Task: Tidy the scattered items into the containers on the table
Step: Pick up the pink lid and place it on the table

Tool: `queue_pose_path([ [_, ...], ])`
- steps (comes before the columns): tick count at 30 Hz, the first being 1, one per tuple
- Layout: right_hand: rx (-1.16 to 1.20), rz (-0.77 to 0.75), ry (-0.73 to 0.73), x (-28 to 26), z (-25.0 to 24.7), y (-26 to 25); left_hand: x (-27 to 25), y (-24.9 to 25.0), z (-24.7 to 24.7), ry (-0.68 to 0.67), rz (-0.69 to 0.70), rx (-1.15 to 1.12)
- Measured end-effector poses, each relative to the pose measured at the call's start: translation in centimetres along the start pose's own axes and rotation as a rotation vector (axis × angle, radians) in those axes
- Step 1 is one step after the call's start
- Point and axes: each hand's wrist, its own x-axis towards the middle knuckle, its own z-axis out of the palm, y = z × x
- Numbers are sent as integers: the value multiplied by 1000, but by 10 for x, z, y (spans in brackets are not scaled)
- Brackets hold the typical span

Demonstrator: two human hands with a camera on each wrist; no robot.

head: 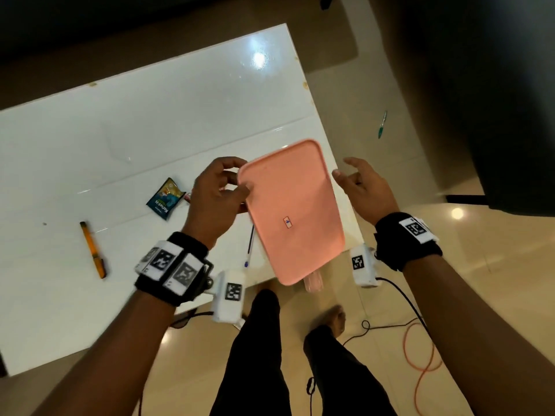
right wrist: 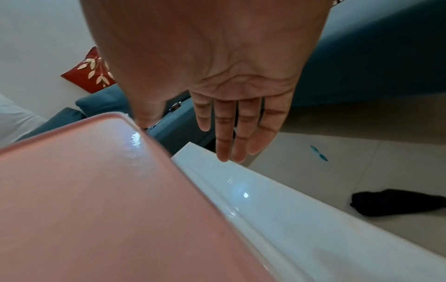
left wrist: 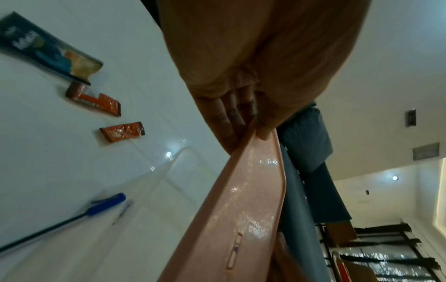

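My left hand [head: 228, 187] pinches the left edge of a flat pink lid [head: 291, 211], tilted above the white table's [head: 150, 121] near right corner; the thumb lies on its rim [left wrist: 263, 133]. My right hand [head: 357, 181] hovers open beside the lid's right edge, fingers [right wrist: 231, 137] straight and holding nothing. A pale pink container [head: 313, 282] peeks out below the lid. On the table lie a blue snack packet [head: 165, 198], an orange pen [head: 93, 250], a blue pen [head: 250, 247] and two orange sweet wrappers [left wrist: 92, 99] [left wrist: 123, 131].
A clear container [left wrist: 173, 171] stands on the table left of the lid. A green pen [head: 382, 124] lies on the floor right of the table. Black and orange cables [head: 420, 355] trail over the tiles by my legs. A black cloth [right wrist: 398, 202] lies on the floor.
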Motion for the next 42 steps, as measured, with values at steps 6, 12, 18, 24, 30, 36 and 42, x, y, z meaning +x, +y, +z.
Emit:
queue_pose_path([
  [6,-183,76,-166,-31,21,26,18,36,-91,244,-29,-118],
  [12,-160,172,-38,-21,46,19,84,69,-123,302,125,65],
  [18,-133,249,-15,-5,51,16,157,83,-80,174,471,464],
  [24,-90,295,0,-2,55,21,168,7,-40,-164,585,951],
  [30,-73,277,-14,2,61,28,167,-60,-56,-247,522,1141],
  [36,-18,262,-13,4,61,32,152,-57,-45,-217,457,1028],
  [42,110,208,-31,-9,54,42,99,-43,-12,7,278,647],
])
